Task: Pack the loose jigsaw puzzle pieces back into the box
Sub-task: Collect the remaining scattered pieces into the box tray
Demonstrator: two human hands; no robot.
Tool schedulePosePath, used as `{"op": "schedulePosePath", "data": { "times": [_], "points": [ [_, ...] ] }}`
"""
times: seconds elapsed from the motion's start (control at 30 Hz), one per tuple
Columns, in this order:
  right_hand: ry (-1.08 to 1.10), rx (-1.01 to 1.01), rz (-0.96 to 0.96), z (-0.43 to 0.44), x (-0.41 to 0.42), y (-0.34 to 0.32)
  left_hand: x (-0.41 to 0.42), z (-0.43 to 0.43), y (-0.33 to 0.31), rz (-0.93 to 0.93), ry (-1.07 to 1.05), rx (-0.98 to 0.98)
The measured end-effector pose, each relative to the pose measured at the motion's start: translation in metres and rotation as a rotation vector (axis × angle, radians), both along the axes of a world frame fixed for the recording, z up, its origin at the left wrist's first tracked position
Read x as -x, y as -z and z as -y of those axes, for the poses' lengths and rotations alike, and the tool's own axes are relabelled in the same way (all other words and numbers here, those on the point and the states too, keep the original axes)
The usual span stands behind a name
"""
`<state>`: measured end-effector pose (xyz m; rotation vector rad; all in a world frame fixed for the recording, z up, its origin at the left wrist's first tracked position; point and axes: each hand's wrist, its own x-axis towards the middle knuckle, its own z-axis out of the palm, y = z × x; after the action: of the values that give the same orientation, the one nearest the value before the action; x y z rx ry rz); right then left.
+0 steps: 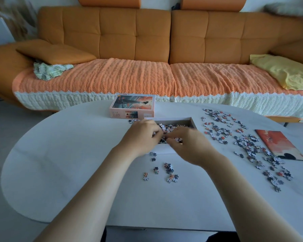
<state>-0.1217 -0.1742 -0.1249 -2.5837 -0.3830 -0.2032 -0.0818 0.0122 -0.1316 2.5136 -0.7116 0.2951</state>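
Observation:
The open white box (pixel 192 121) lies in the middle of the white table (pixel 68 154), with many puzzle pieces inside (pixel 171 127). My left hand (pixel 142 135) and my right hand (pixel 187 145) are together over its near half, fingers curled round small pieces above the box; they hide the box's near edge. A small group of loose pieces (pixel 168 170) lies just in front of the box. A large scatter of pieces (pixel 243 142) spreads over the table's right side.
The pink box lid (pixel 132 106) with the picture stands behind the box. A reddish picture sheet (pixel 278 144) lies at the far right, partly under pieces. An orange sofa (pixel 147 49) runs behind the table.

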Motion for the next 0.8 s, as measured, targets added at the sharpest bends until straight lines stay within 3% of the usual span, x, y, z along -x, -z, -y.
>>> {"op": "schedulePosePath", "data": {
  "times": [0.1, 0.23, 0.33, 0.43, 0.6, 0.7, 0.8],
  "points": [
    [-0.121, 0.174, -0.078, -0.009, 0.002, 0.008, 0.01, -0.008, 0.0, -0.047, 0.032, -0.117],
    [-0.012, 0.341, -0.112, -0.009, 0.0, 0.011, 0.02, -0.011, -0.001, -0.085, 0.075, -0.272],
    [0.015, 0.321, -0.028, -0.008, 0.002, 0.009, 0.02, -0.01, 0.001, -0.065, 0.091, -0.333],
    [0.001, 0.285, -0.009, -0.008, 0.003, 0.007, 0.02, -0.009, 0.002, -0.086, 0.03, -0.235],
    [0.026, 0.385, -0.085, -0.006, 0.001, 0.012, 0.013, -0.011, 0.005, -0.048, 0.037, -0.459],
    [0.013, 0.331, -0.05, -0.005, 0.0, 0.012, 0.009, -0.012, 0.005, -0.037, 0.069, -0.43],
    [-0.016, 0.231, 0.114, -0.003, 0.0, 0.01, 0.011, -0.014, 0.004, 0.006, 0.066, -0.318]
  ]
}}
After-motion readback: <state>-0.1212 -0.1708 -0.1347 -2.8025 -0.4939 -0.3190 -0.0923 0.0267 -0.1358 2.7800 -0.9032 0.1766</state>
